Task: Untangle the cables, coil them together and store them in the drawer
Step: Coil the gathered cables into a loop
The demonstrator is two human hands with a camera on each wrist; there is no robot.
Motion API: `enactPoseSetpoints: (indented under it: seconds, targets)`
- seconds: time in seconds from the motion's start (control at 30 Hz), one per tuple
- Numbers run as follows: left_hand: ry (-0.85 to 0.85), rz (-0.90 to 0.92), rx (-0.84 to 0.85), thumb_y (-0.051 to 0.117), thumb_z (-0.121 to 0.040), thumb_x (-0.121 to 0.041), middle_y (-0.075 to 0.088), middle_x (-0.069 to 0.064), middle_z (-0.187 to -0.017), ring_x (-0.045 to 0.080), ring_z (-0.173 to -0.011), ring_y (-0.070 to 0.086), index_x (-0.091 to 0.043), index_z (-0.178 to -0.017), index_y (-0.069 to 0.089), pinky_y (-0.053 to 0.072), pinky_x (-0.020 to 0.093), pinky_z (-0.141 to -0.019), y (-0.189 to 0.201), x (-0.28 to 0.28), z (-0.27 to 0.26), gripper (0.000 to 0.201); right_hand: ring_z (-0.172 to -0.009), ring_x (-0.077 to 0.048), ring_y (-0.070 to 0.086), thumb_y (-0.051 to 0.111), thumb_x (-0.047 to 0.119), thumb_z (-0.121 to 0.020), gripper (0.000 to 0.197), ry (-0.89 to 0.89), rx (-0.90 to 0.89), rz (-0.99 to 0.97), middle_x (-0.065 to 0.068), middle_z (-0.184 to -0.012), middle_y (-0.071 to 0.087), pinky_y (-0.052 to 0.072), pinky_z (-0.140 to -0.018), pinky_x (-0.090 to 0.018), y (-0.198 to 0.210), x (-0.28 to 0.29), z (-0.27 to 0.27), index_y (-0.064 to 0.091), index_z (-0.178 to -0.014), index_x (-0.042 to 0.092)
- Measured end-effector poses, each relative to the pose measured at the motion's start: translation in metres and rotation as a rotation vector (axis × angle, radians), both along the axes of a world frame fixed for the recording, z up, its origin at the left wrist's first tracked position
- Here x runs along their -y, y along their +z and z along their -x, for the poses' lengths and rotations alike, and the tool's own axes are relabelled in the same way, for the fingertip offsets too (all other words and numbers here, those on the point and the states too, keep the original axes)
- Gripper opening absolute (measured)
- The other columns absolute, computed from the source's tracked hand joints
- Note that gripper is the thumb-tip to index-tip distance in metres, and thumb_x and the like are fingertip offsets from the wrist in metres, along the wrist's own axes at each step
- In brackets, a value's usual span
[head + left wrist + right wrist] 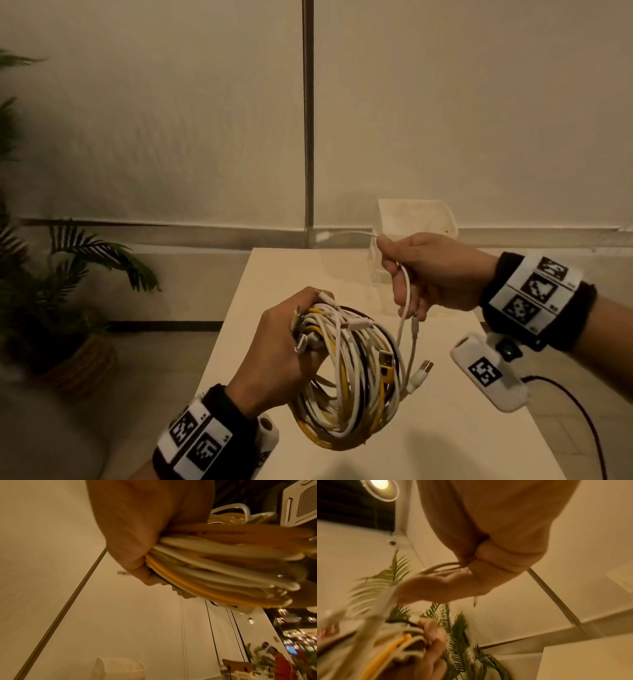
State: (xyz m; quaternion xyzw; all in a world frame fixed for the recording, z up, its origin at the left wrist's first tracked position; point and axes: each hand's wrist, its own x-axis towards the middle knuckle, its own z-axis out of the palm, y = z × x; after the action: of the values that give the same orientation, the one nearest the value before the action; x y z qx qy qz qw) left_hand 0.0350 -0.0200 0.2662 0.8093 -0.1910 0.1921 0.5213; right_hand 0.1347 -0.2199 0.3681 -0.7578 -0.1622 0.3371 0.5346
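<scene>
A thick coil of white, yellow and dark cables [349, 373] hangs over the white table [445, 428], gripped at its top left by my left hand [291, 346]. The left wrist view shows the same coil [223, 566] blurred against my left hand [137, 534]. My right hand [424, 274], up and to the right, holds a loose white cable [406, 301] that runs down to the coil, with its plug end [323, 236] sticking out to the left. Several plugs dangle from the coil. In the right wrist view my right hand [471, 574] pinches thin strands. The clear drawer unit [418, 219] stands behind that hand.
A potted palm [68, 274] stands on the floor at the left. A dark pole [308, 137] runs up the cream wall behind the table. A dark cord [575, 411] trails off the table's right side. A person in red [283, 664] is far off in the left wrist view.
</scene>
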Motion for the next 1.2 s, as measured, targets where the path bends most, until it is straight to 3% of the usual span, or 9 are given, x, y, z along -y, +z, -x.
enactPoseSetpoints:
  seconds: [0.17,0.33,0.53,0.67,0.87,0.93,1.0,1.1,1.2]
  targets:
    - [0.126,-0.21,0.209,0.077,-0.079,-0.016,0.056,0.0,-0.117,0.007,-0.109,0.057,-0.016,-0.102,0.064,0.048,0.018,-0.09,0.009,0.002,0.0,0.027,-0.038,-0.022,0.055,0.042,0.048,-0.096,0.044,0.059,0.169,0.091,-0.007,-0.046,0.057,0.045,-0.039,-0.024,-0.004,-0.021,0.007,0.057,-0.088,0.007]
    - [0.172,-0.253,0.305,0.069,-0.081,-0.033,0.045,0.011,-0.139,-0.001,-0.11,0.054,-0.013,-0.107,0.064,0.045,0.014,-0.092,0.022,0.004,0.0,0.034,-0.036,-0.017,0.048,0.048,0.051,-0.093,0.048,0.048,0.392,0.113,-0.002,-0.046,0.054,0.04,-0.039,-0.024,0.001,-0.046,0.016,0.062,-0.074,0.009]
    - [0.093,-0.134,0.222,0.069,-0.087,-0.013,0.065,-0.004,-0.096,0.01,-0.084,0.065,-0.01,-0.107,0.059,0.054,0.028,-0.073,0.03,0.003,-0.002,0.023,-0.061,-0.017,0.05,0.06,0.057,-0.083,0.044,-0.125,0.687,0.047,-0.004,-0.066,0.055,0.048,-0.065,-0.04,-0.01,-0.061,0.02,0.055,-0.076,0.013]
    - [0.147,-0.145,0.145,0.07,-0.084,-0.014,0.067,-0.011,-0.09,0.008,-0.08,0.067,-0.015,-0.109,0.058,0.051,0.018,-0.069,0.025,-0.002,-0.004,0.028,-0.054,-0.015,0.058,0.056,0.049,-0.089,0.045,0.019,0.585,0.084,-0.002,-0.059,0.062,0.051,-0.061,-0.03,0.002,-0.05,0.016,0.065,-0.067,0.011]
    - [-0.032,0.211,-0.089,0.077,-0.076,0.001,0.069,0.004,-0.092,0.022,-0.081,0.068,-0.02,-0.125,0.049,0.057,0.032,-0.075,0.024,-0.01,-0.009,0.06,-0.103,-0.031,0.064,0.05,0.003,-0.095,0.028,0.018,0.179,-0.142,-0.014,-0.122,0.065,0.05,-0.091,-0.049,-0.019,0.001,-0.017,0.058,-0.121,0.011]
    - [-0.085,0.363,-0.124,0.081,-0.067,-0.014,0.071,0.003,-0.086,0.016,-0.078,0.069,-0.02,-0.109,0.062,0.056,0.028,-0.072,0.023,-0.006,-0.007,0.047,-0.109,-0.023,0.063,0.051,-0.014,-0.086,0.06,0.039,0.269,-0.135,-0.005,-0.134,0.058,0.052,-0.095,-0.049,-0.049,0.01,-0.012,0.05,-0.132,0.025]
    - [-0.05,0.497,-0.245,0.084,-0.06,-0.023,0.073,-0.002,-0.069,0.003,-0.064,0.068,-0.01,-0.089,0.062,0.054,0.017,-0.062,0.023,-0.002,-0.005,0.039,-0.119,-0.011,0.058,0.061,-0.006,-0.085,0.075,0.15,0.466,-0.125,0.01,-0.141,0.05,0.051,-0.099,-0.038,-0.064,0.007,0.007,0.038,-0.141,0.038]
    - [-0.004,0.627,-0.481,0.07,-0.083,0.001,0.064,-0.013,-0.045,-0.004,-0.045,0.062,-0.016,-0.076,0.057,0.049,0.011,-0.045,0.016,0.0,-0.005,0.022,-0.124,-0.009,0.054,0.073,0.015,-0.082,0.069,0.105,0.689,-0.326,0.011,-0.138,0.052,0.05,-0.099,-0.031,-0.061,-0.006,0.029,0.041,-0.141,0.034]
    - [-0.073,0.595,-0.489,0.097,-0.024,-0.028,0.064,-0.003,-0.045,0.002,-0.041,0.06,-0.018,-0.046,0.069,0.049,0.014,-0.043,0.03,0.007,-0.007,0.036,-0.114,-0.012,0.062,0.07,0.021,-0.085,0.047,0.0,1.096,-0.325,0.001,-0.123,0.065,0.052,-0.095,-0.037,-0.056,-0.014,0.03,0.057,-0.13,0.019]
